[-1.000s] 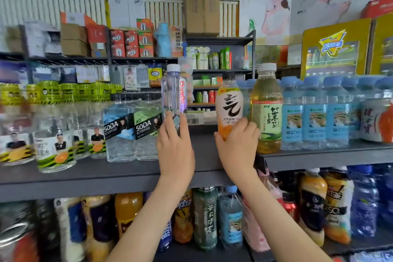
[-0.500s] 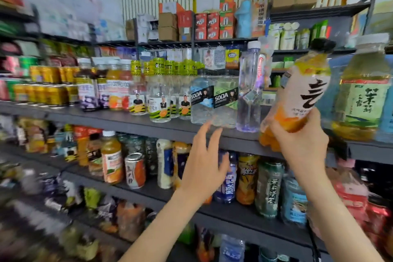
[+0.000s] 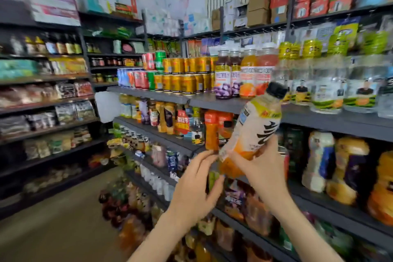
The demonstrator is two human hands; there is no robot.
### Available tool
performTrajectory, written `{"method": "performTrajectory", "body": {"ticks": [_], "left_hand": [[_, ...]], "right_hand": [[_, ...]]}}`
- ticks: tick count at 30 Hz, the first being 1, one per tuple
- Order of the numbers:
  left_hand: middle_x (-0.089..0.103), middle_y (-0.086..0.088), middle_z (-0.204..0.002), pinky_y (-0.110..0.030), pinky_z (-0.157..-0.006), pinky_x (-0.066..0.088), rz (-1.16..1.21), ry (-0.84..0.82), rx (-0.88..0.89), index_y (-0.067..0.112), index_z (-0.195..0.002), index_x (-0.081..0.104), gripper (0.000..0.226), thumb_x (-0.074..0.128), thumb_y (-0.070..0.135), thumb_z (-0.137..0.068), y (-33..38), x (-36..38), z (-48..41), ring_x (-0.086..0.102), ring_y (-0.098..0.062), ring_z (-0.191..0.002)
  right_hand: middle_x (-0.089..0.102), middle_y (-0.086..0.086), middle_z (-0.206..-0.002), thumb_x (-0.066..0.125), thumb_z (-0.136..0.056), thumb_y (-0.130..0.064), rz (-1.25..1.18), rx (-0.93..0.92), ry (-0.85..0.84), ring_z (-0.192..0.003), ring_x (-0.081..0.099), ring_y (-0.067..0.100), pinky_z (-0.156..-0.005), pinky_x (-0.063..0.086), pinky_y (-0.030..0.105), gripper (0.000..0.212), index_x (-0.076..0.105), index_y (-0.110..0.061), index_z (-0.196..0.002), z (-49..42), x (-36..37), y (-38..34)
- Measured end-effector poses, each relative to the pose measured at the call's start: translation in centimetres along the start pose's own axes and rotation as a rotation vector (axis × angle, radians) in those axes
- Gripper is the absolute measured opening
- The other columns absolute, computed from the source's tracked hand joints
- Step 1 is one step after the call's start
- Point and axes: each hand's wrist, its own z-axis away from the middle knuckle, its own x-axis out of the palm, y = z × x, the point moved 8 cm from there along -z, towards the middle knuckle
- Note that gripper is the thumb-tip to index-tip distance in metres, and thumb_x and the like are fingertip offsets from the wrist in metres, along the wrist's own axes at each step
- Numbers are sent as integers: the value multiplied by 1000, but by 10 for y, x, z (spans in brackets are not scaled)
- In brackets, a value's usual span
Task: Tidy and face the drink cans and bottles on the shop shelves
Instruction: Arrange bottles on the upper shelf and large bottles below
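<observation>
Shop: dark shelves (image 3: 161, 94) of drinks run along your right and meet snack racks (image 3: 42, 100) at the far corner, with tan floor (image 3: 53, 219) at lower left.
Bottle (image 3: 255, 132): you have it off the shelves, in the air in front of the second drink shelf. It is tilted, black cap up and to the right, orange base down and to the left, and its white label with a big black character faces you.
Right hand (image 3: 263, 168): your fingers and thumb curl round the bottle's lower half from underneath.
Left hand (image 3: 197, 185): your fingers are spread and nearly straight, gripping nothing. The tips are right at the bottle's base, but contact is too blurred to tell.
Top shelf: gold cans (image 3: 182, 83) are stacked two high. Purple and orange juice bottles (image 3: 234, 76) stand just beside them on the right, then clear yellow-capped bottles (image 3: 327, 91).
Lower shelves: mixed drinks, mostly blurred.
</observation>
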Motion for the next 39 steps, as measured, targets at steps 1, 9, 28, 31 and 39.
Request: {"method": "performTrajectory", "body": {"ticks": [1,9,28,31,39], "left_hand": [[45,5,-135,-3,-100,26,-14,-9,5,15,-131,49,44,46,40,-95,-23,-15,9,36,3,-126],[36,22,-135,-17,-86,45,-23,4,-262,27,-135,43,50,41,53,-92,-218,-91,47,52,-7,-112],[33,8,-145,-7,-85,33,-120,-216,-367,24,-146,27,51,44,31,-98,-675,-71,-29,48,-14,-119],[38,2,-142,-13,-87,35,-97,-277,-295,18,-144,32,50,48,26,-97,-731,-59,-43,45,-15,-122],[28,2,-151,-28,-99,41,147,-655,-208,16,-150,11,64,45,32,-98,-838,12,-42,44,-17,-128]], "right_hand": [[53,-20,-98,84,-65,-23,-17,13,-7,-91,57,4,-71,42,17,65,39,-27,-111,2,35,6],[52,-26,-87,82,-68,-23,-36,77,-201,-70,51,-11,-55,41,3,60,39,-30,-109,3,263,30],[63,-13,-90,85,-66,-25,35,188,-197,-84,58,4,-74,47,14,50,51,-25,-103,-188,661,191],[64,-16,-85,85,-66,-24,111,207,-227,-83,62,2,-64,42,1,45,58,-21,-102,-197,710,215],[56,-20,-87,85,-67,-17,179,466,118,-83,57,3,-61,38,-2,64,51,-9,-121,-174,760,276]]}}
